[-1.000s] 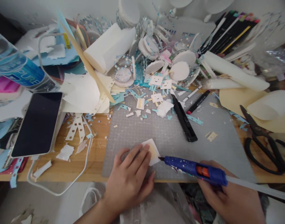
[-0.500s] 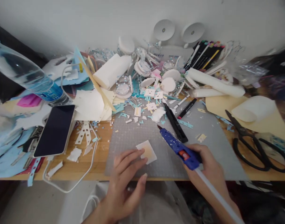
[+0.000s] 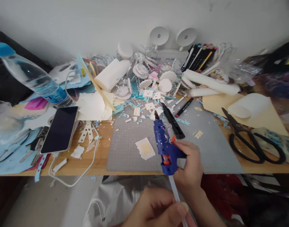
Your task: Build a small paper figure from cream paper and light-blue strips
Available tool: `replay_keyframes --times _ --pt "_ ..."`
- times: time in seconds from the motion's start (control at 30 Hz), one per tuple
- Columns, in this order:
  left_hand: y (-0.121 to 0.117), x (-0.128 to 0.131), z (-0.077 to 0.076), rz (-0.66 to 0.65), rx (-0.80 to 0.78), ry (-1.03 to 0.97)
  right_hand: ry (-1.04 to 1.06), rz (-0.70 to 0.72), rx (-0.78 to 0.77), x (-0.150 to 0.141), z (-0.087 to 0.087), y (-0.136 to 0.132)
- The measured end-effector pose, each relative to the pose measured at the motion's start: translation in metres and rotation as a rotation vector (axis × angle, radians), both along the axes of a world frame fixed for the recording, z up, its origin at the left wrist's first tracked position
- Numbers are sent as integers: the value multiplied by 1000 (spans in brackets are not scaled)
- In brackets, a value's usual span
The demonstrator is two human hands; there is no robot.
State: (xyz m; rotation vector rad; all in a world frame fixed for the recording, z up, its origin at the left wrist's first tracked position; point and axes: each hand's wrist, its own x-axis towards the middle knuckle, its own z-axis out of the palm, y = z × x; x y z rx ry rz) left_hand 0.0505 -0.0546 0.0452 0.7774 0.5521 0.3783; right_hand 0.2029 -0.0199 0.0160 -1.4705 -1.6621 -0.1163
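My right hand (image 3: 189, 162) grips a blue glue gun (image 3: 163, 145), its dark nozzle pointing away from me over the grey cutting mat (image 3: 125, 132). A long translucent glue stick (image 3: 173, 186) juts out of the gun's rear. Near the bottom edge, my left hand (image 3: 158, 206) pinches that stick between thumb and fingers. Left of the gun, a small white paper square (image 3: 139, 145) with a yellowish patch (image 3: 145, 148) lies flat on the mat. Farther back sit little white cards with drawn smiling faces (image 3: 148, 93).
A black utility knife (image 3: 173, 121) and a marker (image 3: 184, 107) lie on the mat. Black-handled scissors (image 3: 250, 142) rest at right. On the left are a phone (image 3: 60, 130), a cable (image 3: 94, 160) and a water bottle (image 3: 38, 75). Paper scraps and white discs (image 3: 165, 85) crowd the back.
My left hand has left the paper square and moved down to the glue stick. The glue gun has swung left and now points more directly away. The paper square has turned slightly.
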Motion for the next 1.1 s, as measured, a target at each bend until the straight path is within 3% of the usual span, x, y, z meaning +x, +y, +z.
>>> replay_keyframes --times 0.17,0.57,0.8,0.97,1.1 --pt "4 -7 9 -21 9 8 -20 6 8 -2 5 1" --pt "9 -11 10 -8 24 -1 -54 -8 -37 -6 4 0" --pt "13 -12 20 46 -108 94 -76 -19 -98 -9 -1 0" --pt "12 -11 16 117 -222 49 -96 1 -103 -7 0 2" --pt "10 -11 11 186 -221 41 -123 14 -83 -5 0 3"
